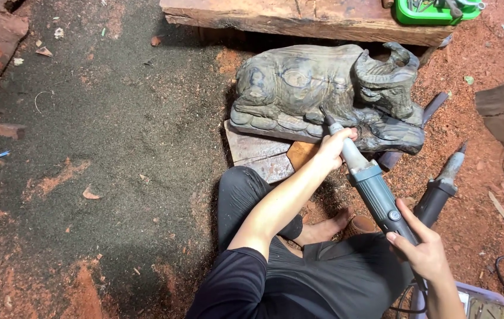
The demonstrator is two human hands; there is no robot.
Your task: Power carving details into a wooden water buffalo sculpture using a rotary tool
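I have the grinder (376,198) in both hands. My left hand (333,146) is wrapped round its pale nose, just behind the thin bit, and my right hand (422,251) is closed on the blue body near the cord end. The bit meets the carving (323,88) low on its flank, right ahead of my left hand — a dark wooden buffalo lying on wood slabs (261,156) on the floor.

To do this well, I judge the left hand should do the steering: knuckles braced against the base of the carving, so the bit only skims. The right hand just carries the weight and keeps the body in line with the bit. Light strokes along the fold, I think, not across it — a dig here would scar the leg beside it.

A second grinder (441,189) lies on the floor just right of my right hand, its tip pointing away from me. The plank (299,18) and green tray (423,15) sit beyond the carving, well clear of both hands. My knee (240,189) is below my left forearm, so I would keep the cord behind me.
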